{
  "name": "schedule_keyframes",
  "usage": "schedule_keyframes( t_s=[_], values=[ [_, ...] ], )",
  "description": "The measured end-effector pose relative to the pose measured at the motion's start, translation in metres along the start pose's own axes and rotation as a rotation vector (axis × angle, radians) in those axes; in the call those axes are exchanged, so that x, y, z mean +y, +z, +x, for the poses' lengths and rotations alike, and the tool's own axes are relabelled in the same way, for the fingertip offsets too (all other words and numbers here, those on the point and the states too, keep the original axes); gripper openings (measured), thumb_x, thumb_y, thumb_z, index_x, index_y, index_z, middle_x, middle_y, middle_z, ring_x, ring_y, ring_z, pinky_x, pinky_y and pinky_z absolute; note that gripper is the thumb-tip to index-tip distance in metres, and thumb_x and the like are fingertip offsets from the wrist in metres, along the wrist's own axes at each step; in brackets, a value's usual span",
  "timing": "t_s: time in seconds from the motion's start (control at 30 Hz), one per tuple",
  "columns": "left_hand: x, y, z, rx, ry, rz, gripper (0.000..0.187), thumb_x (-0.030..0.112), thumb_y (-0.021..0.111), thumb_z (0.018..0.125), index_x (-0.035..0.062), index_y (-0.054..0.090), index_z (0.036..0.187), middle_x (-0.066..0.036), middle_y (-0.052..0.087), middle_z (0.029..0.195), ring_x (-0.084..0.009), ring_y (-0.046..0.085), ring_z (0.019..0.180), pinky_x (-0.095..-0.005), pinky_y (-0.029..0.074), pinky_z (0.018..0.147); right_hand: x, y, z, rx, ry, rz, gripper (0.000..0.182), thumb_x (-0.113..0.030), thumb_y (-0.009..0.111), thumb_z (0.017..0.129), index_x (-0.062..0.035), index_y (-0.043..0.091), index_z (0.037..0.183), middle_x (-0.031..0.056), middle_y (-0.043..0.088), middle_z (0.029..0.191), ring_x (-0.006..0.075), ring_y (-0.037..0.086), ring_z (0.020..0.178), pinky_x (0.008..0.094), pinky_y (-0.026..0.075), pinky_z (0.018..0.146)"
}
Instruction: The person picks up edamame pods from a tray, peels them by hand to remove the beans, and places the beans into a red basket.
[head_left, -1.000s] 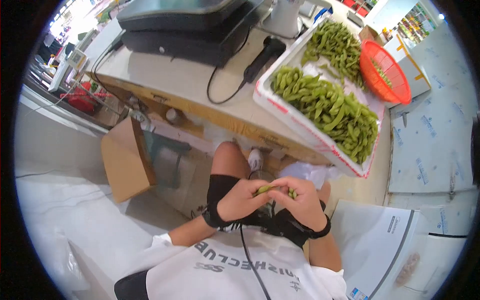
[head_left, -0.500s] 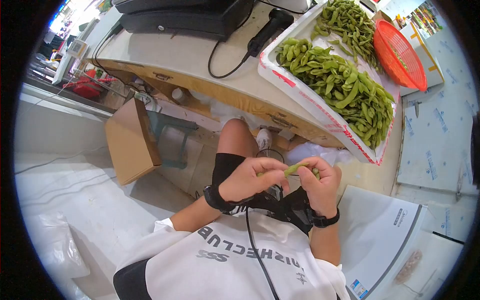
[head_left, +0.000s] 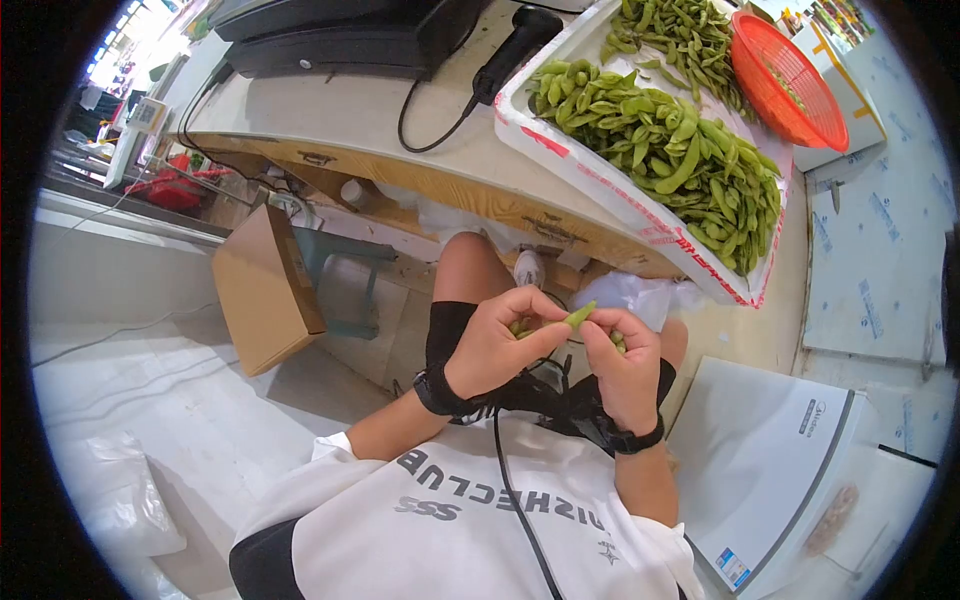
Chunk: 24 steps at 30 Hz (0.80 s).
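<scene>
Above my lap, both hands meet around a green edamame pod (head_left: 580,315). My left hand (head_left: 505,340) is closed, its thumb and finger pinching the pod's left end; more green shows inside the curled fingers. On the other side my right hand (head_left: 622,365) pinches near the pod's right end, and small green pieces show between its fingers. In front and to the right, a white foam box (head_left: 640,215) on the counter holds a heap of edamame pods (head_left: 690,165). A second pile of pods (head_left: 680,50) lies further back in it.
An orange-red basket (head_left: 790,80) with some green bits rests at the box's right edge. A barcode scanner (head_left: 515,55) and a black machine (head_left: 345,40) stand on the counter (head_left: 300,105). A cardboard box (head_left: 265,290) is at left, a white fridge (head_left: 760,460) at right.
The pod between my hands has turned, its tip now pointing up to the right. My right hand has shifted slightly left and down. The view has tilted a little.
</scene>
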<state>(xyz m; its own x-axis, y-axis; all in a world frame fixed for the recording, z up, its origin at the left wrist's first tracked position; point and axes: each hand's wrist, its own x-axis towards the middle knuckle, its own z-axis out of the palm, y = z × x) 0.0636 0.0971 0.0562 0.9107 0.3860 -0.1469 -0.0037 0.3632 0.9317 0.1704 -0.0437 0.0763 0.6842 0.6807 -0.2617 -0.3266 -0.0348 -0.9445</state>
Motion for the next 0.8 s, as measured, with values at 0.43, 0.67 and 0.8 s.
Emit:
schedule_keyframes(
  t_s=[0.43,0.67,0.8],
  values=[
    [-0.005,0.0,-0.003,-0.024,-0.113,-0.23,0.01,0.005,0.068,0.087,0.0036,0.06,0.093,-0.005,0.067,0.083,-0.0044,0.055,0.066,-0.0172,0.042,0.057,0.018,0.011,0.0,0.021,-0.071,0.271,0.001,-0.003,0.059,0.089,-0.002,0.06,0.09,-0.0025,0.059,0.077,0.0008,0.047,0.061,0.0166,0.034,0.052],
    [0.001,0.01,0.0,0.052,0.106,0.276,0.015,0.005,0.07,0.086,0.0016,0.061,0.098,-0.007,0.068,0.088,-0.0067,0.059,0.071,-0.0197,0.044,0.06,0.027,0.008,0.005,0.102,0.034,0.29,0.001,-0.003,0.058,0.089,-0.0036,0.058,0.088,-0.0039,0.055,0.073,0.0016,0.046,0.06,0.0173,0.034,0.051],
    [0.003,0.007,0.004,0.052,0.477,0.746,0.015,0.005,0.07,0.086,-0.0004,0.063,0.097,-0.006,0.067,0.09,-0.0081,0.061,0.077,-0.021,0.046,0.065,0.023,0.006,0.006,0.122,-0.034,-0.002,0.003,-0.002,0.059,0.087,-0.0036,0.057,0.085,-0.0048,0.053,0.072,0.001,0.046,0.061,0.017,0.036,0.053]
  ],
)
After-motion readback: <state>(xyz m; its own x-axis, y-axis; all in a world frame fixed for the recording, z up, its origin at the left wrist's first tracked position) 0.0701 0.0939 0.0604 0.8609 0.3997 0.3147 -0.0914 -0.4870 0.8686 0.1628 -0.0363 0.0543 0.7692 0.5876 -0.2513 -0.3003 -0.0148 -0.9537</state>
